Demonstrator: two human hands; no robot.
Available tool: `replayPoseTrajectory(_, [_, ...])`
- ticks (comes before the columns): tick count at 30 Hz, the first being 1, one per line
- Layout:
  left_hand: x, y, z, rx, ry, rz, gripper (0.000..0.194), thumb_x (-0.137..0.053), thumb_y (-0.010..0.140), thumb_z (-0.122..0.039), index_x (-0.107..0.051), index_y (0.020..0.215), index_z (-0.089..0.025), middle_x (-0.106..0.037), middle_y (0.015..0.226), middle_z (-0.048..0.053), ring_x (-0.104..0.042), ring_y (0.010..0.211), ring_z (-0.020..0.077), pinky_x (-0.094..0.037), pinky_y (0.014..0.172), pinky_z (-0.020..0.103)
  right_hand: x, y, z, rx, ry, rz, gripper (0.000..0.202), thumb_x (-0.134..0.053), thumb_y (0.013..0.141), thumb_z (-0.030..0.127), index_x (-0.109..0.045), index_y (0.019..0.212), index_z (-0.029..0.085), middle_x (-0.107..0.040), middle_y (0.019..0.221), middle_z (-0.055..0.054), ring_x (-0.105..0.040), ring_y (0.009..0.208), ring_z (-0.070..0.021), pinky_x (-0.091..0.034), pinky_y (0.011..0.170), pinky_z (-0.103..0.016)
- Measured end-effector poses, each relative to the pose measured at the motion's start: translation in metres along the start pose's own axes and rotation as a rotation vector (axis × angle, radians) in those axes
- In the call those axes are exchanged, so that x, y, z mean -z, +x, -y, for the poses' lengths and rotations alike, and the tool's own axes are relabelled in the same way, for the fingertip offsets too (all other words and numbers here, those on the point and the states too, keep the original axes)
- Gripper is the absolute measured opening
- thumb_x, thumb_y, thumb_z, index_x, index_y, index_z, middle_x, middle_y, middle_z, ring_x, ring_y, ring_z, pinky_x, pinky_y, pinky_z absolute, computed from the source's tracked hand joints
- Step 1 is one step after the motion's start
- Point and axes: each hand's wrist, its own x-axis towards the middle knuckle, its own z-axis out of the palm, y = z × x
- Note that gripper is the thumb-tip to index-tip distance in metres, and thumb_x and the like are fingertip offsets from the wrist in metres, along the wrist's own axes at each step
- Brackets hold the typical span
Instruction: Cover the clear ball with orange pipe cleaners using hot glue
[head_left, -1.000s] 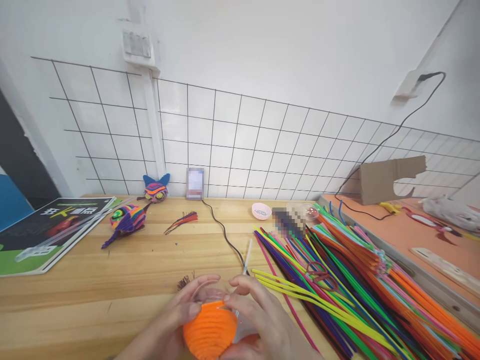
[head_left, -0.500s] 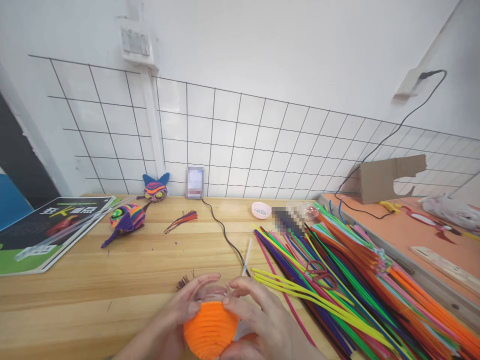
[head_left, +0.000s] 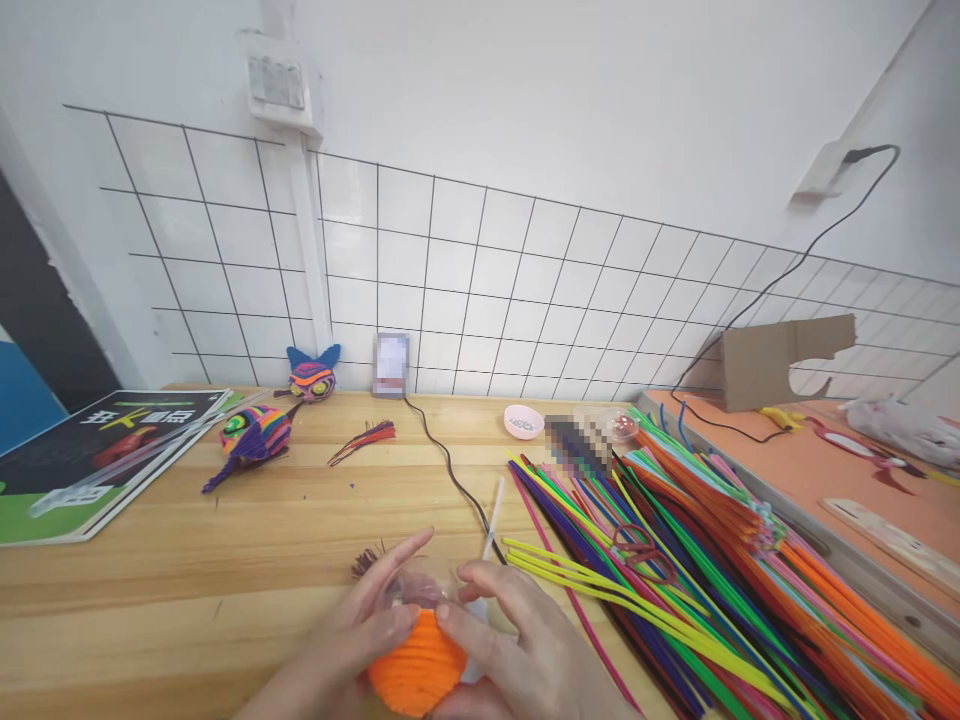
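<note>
At the bottom centre, a clear round shell is partly covered with rows of orange pipe cleaner (head_left: 417,665). My left hand (head_left: 364,630) holds its left side, with the thumb on the orange upper edge and the index finger extended beyond the clear part. My right hand (head_left: 517,640) grips the right side, its thumb pressing the orange edge close to the left thumb. Beneath my right hand, something whitish (head_left: 477,625) shows in part. Just behind it, a white stick (head_left: 495,515) lies across a black cable. A dark bristly tuft (head_left: 367,562) rests beyond my left hand.
Colourful pipe cleaners (head_left: 720,590) cover the right side, with red-handled scissors (head_left: 643,553) on them. Behind stand a pink bowl (head_left: 523,422) and a phone (head_left: 391,365). Two striped figures (head_left: 255,436) and a book (head_left: 97,460) are at left; cardboard (head_left: 780,362) is back right.
The orange-covered shell has tilted and dropped slightly. My left thumb has slid right along its edge toward my right thumb, and my left index finger has straightened upward.
</note>
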Motion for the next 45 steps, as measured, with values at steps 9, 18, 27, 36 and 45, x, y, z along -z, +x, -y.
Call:
replayPoseTrajectory(9, [0.004,0.0,-0.004,0.015,0.076,-0.055,0.055,-0.08,0.059,-0.035,-0.064,0.112,-0.027,-0.068,0.096,0.005,-0.063,0.09,0.0273,-0.044,0.079,0.037,0.004,0.012,0.004,0.048,-0.117,-0.03,0.029,-0.055,0.088,0.042,-0.059,0.103,0.017,-0.068,0.088,-0.014,-0.068,0.075,-0.0206,-0.058,0.064,-0.03])
replayPoseTrajectory(18, [0.001,-0.003,-0.006,0.008,0.117,-0.115,0.053,-0.083,0.055,-0.037,-0.068,0.105,-0.026,-0.067,0.1,0.006,-0.061,0.095,0.0276,-0.044,0.082,0.036,0.001,0.011,0.003,0.052,-0.13,-0.059,0.028,-0.049,0.091,0.043,-0.056,0.102,0.018,-0.067,0.088,-0.012,-0.067,0.071,-0.0187,-0.058,0.062,-0.028])
replayPoseTrajectory(27, [0.012,0.007,0.005,-0.046,0.096,-0.028,0.054,-0.083,0.054,-0.037,-0.067,0.103,-0.024,-0.067,0.097,0.007,-0.063,0.086,0.0256,-0.044,0.08,0.038,-0.001,0.009,0.003,0.063,-0.135,-0.008,0.033,-0.054,0.086,0.048,-0.055,0.102,0.019,-0.069,0.089,-0.012,-0.067,0.067,-0.0194,-0.059,0.06,-0.029])
replayPoseTrajectory(36, [0.024,0.011,0.014,-0.04,0.203,-0.048,0.062,-0.08,0.053,-0.044,-0.062,0.109,-0.026,-0.06,0.105,0.007,-0.06,0.092,0.0274,-0.042,0.086,0.042,-0.006,0.005,0.002,0.069,-0.149,0.0,0.036,-0.065,0.079,0.045,-0.058,0.104,0.02,-0.069,0.09,-0.011,-0.066,0.066,-0.019,-0.058,0.059,-0.029])
replayPoseTrajectory(45, [0.034,0.018,0.023,-0.052,0.258,-0.169,0.073,-0.082,0.044,-0.046,-0.061,0.11,-0.025,-0.06,0.101,0.007,-0.06,0.089,0.0277,-0.046,0.079,0.04,-0.001,0.009,0.006,0.014,-0.195,-0.039,0.035,-0.041,0.094,0.048,-0.057,0.101,0.018,-0.071,0.087,-0.012,-0.071,0.071,-0.0204,-0.06,0.06,-0.027])
